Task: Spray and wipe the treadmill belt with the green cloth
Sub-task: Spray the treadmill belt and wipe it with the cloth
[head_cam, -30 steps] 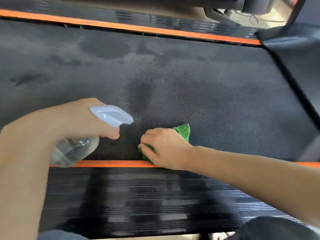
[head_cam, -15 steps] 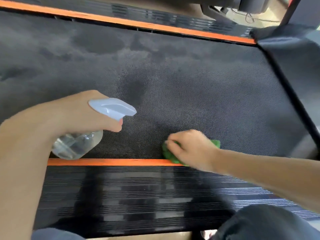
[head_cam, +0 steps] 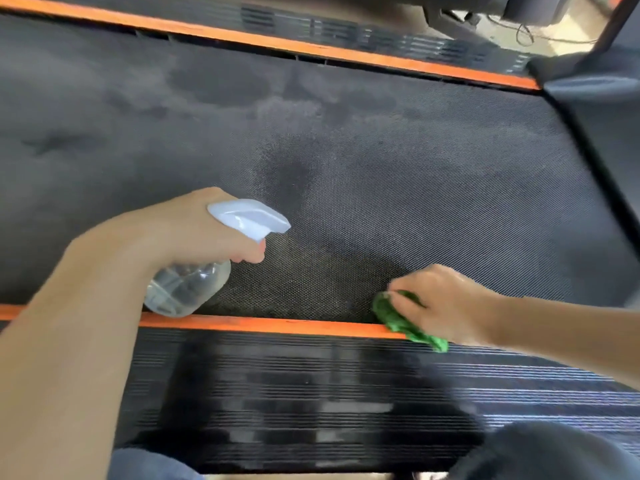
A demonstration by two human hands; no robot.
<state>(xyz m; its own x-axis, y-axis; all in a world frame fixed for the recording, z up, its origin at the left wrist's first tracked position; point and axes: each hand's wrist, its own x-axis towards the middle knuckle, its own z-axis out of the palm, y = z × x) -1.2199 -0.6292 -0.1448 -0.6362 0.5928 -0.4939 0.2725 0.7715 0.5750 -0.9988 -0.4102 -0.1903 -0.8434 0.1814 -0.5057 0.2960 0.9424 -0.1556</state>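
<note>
- The right hand (head_cam: pixel 446 303) presses down on a crumpled green microfibre cloth (head_cam: pixel 405 322), fingers curled over it and gripping it against the near edge of the belt.
- Most of the cloth is hidden under that hand; the part that shows sticks out at about 8 o'clock from the knuckles, and a tail of it runs toward 6 o'clock across the near orange trim strip (head_cam: pixel 270 325) onto the ribbed black side rail (head_cam: pixel 311 393).
- The dark, finely textured treadmill belt (head_cam: pixel 415 202) fills the middle of the view, with darker wet-looking patches and paler misted ones toward 11 and 12 o'clock from the cloth.
- The left hand (head_cam: pixel 194 233) is wrapped round the neck of a clear plastic spray bottle with a white trigger head (head_cam: pixel 221 251); one finger is curled under the head where the trigger would be, and the nozzle points toward 3 o'clock.
- The bottle's clear body hangs down toward 7 o'clock, its base just above the near orange strip, and it stands well apart from the cloth, at roughly 9 o'clock from it.
- A second orange trim strip (head_cam: pixel 311 46) runs along the far edge of the belt at 12 o'clock, with another ribbed rail behind it.
- A dark-clothed knee (head_cam: pixel 547 452) shows at 5 o'clock in the view.
</note>
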